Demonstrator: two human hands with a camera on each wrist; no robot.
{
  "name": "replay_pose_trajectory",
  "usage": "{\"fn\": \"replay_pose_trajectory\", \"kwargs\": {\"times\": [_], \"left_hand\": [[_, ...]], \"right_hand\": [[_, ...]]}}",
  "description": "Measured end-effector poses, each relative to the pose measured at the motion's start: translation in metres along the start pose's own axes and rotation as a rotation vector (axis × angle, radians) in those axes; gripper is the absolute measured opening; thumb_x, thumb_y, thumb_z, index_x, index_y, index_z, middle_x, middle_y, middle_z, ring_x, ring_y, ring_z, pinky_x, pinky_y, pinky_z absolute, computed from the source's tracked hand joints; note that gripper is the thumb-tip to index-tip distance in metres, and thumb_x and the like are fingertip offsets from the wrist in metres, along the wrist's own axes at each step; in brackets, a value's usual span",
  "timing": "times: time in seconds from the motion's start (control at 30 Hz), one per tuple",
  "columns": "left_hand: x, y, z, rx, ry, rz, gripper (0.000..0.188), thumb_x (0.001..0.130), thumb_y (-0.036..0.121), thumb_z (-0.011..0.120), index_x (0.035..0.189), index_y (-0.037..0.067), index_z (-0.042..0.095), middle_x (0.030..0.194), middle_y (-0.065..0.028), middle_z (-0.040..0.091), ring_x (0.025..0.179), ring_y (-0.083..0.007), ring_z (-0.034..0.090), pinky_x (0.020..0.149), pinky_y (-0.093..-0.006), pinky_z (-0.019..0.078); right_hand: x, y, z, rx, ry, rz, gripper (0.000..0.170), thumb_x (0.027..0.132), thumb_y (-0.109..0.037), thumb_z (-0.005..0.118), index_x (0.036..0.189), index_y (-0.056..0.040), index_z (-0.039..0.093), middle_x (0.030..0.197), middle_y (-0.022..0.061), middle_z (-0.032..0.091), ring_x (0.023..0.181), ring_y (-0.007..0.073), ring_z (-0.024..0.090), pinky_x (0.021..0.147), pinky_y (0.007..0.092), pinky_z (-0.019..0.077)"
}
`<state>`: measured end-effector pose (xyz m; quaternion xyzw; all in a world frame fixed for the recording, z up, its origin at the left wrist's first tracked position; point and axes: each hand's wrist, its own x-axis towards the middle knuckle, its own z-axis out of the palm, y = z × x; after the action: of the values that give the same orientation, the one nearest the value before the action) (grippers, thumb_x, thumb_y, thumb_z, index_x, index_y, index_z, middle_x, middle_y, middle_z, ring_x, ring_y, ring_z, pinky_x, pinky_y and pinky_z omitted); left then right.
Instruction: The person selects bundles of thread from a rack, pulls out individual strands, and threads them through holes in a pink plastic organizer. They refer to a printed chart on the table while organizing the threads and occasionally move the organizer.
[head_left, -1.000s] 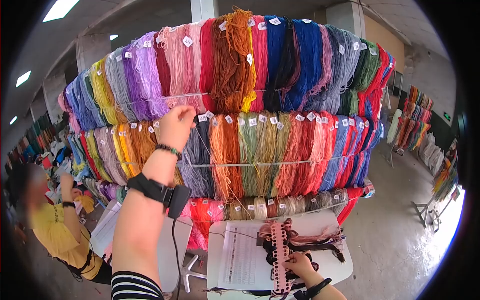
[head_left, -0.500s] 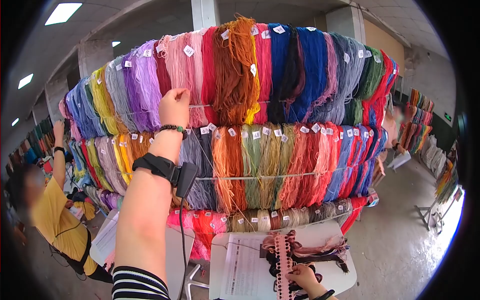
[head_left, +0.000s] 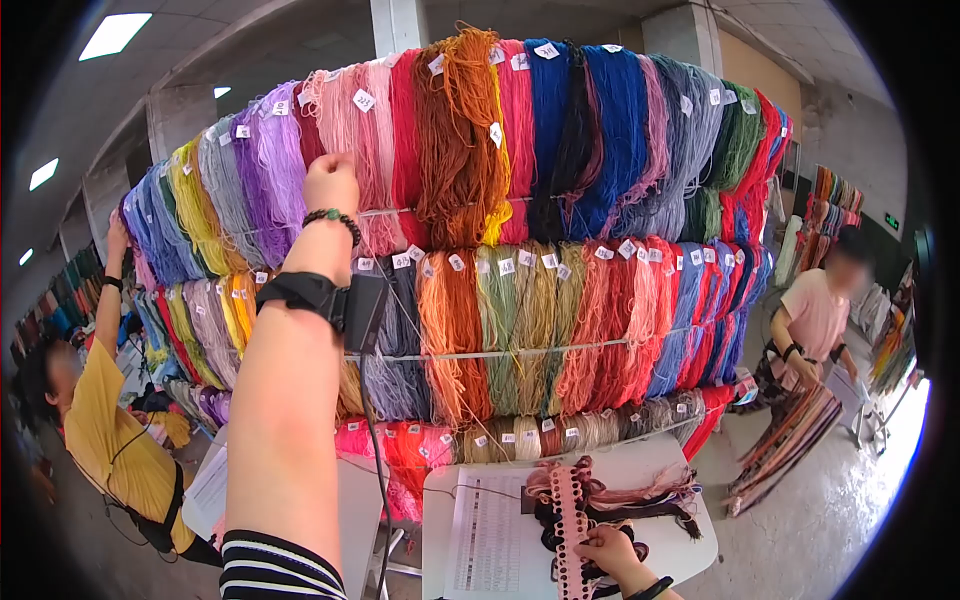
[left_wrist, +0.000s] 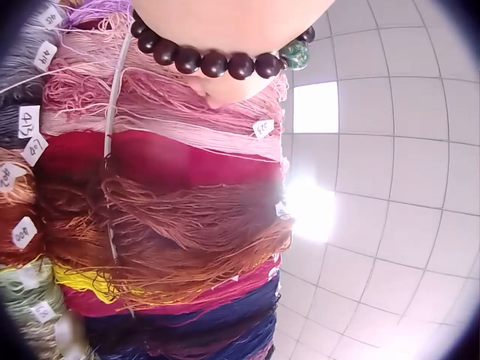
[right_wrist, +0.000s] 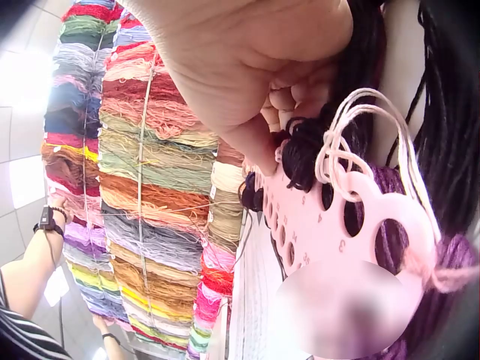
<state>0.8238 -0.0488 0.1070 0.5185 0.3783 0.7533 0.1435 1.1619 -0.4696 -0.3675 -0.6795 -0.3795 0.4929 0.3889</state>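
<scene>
- A pink holed card (head_left: 566, 515) is lying on the white worktop (head_left: 690, 560), dark threads (head_left: 548, 525) looping through its holes.
- The right hand (head_left: 606, 550) is pinching the card at its edge, among the dark threads.
- Pink and dark strands (head_left: 640, 495) are spreading from the card across the worktop, while a printed sheet (head_left: 485, 530) is lying on its other side.
- The left hand (head_left: 331, 184), a beaded bracelet (head_left: 332, 216) circling its wrist, is reaching up before pink skeins (head_left: 368, 135); its fingertips are mostly hiding, so whether it is holding thread cannot be told.
- Tagged skeins in many colours are hanging in rows on a rack behind the worktop.
- A person in yellow (head_left: 120, 430) is raising an arm at the rack's left end; at right, a person in pink (head_left: 812, 312) is holding long strands (head_left: 785, 445).
</scene>
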Motion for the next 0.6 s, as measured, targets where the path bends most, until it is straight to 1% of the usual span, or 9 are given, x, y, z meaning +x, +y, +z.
{"fn": "replay_pose_trajectory", "kwargs": {"times": [0.03,0.07,0.17,0.2,0.3,0.33,0.43,0.6], "left_hand": [[-0.002,0.0,-0.002,-0.125,0.001,-0.06,0.021,0.089,0.02,0.065,0.099,0.002,0.066,0.085,-0.008,0.069,0.067,-0.0193,0.063,0.064,-0.0321,0.0484],[-0.009,0.008,-0.01,-0.211,-0.055,-0.092,0.013,0.093,0.015,0.059,0.1,0.005,0.061,0.087,-0.004,0.066,0.06,-0.0111,0.055,0.055,-0.027,0.0441],[-0.029,0.024,-0.024,-0.412,-0.134,-0.219,0.011,0.094,0.016,0.058,0.098,0.006,0.06,0.088,-0.0035,0.066,0.058,-0.0079,0.053,0.048,-0.0239,0.0413],[-0.032,0.027,-0.026,-0.308,-0.174,-0.219,0.012,0.092,0.016,0.061,0.099,0.006,0.061,0.088,-0.0026,0.066,0.056,-0.0066,0.053,0.043,-0.0221,0.0388],[-0.033,0.025,-0.023,-0.193,-0.185,-0.259,0.017,0.09,0.018,0.064,0.101,0.007,0.064,0.087,-0.0018,0.066,0.054,-0.0067,0.052,0.042,-0.0221,0.0368],[-0.032,0.022,-0.021,-0.216,-0.184,-0.271,0.024,0.086,0.021,0.069,0.104,0.006,0.066,0.085,-0.0016,0.066,0.054,-0.0064,0.051,0.043,-0.0222,0.0363],[-0.023,0.019,-0.014,-0.289,-0.171,-0.339,0.027,0.085,0.023,0.071,0.105,0.004,0.067,0.084,-0.0018,0.066,0.053,-0.0065,0.05,0.044,-0.0224,0.0357],[-0.011,0.012,0.005,-0.269,-0.132,-0.242,0.029,0.084,0.023,0.073,0.104,0.002,0.068,0.083,-0.0016,0.066,0.054,-0.0063,0.048,0.047,-0.0228,0.0353]], "right_hand": [[-0.001,0.0,0.0,0.001,0.01,-0.004,0.034,0.076,-0.012,0.079,0.099,0.0056,0.061,0.069,0.0018,0.064,0.054,0.0065,0.056,0.048,0.0203,0.0434],[0.003,0.006,0.0,-0.081,0.021,-0.057,0.036,0.076,-0.012,0.079,0.1,0.0061,0.061,0.07,0.0023,0.064,0.054,0.0072,0.057,0.048,0.0205,0.0438],[0.003,0.005,-0.001,-0.046,-0.016,-0.035,0.037,0.076,-0.012,0.079,0.102,0.0061,0.061,0.07,0.0025,0.064,0.056,0.0075,0.058,0.049,0.0206,0.0443],[0.003,0.007,-0.001,-0.042,-0.018,-0.041,0.037,0.076,-0.012,0.079,0.102,0.0059,0.061,0.07,0.0023,0.064,0.056,0.0074,0.058,0.049,0.0206,0.0444],[0.006,0.012,-0.001,-0.054,-0.018,-0.044,0.036,0.076,-0.012,0.079,0.102,0.0052,0.061,0.07,0.0018,0.064,0.056,0.007,0.058,0.049,0.0206,0.0445],[0.006,0.011,-0.002,-0.069,-0.014,-0.034,0.036,0.076,-0.013,0.079,0.101,0.0049,0.061,0.07,0.0015,0.064,0.056,0.0068,0.058,0.05,0.0206,0.0445],[0.001,0.001,0.0,-0.042,-0.002,-0.006,0.034,0.076,-0.013,0.079,0.1,0.004,0.062,0.07,0.0008,0.064,0.055,0.0063,0.057,0.05,0.0205,0.0441],[-0.007,-0.007,0.001,-0.008,-0.01,0.006,0.031,0.076,-0.014,0.078,0.099,0.0025,0.063,0.068,-0.0004,0.063,0.055,0.0055,0.055,0.05,0.0201,0.0429]]}}
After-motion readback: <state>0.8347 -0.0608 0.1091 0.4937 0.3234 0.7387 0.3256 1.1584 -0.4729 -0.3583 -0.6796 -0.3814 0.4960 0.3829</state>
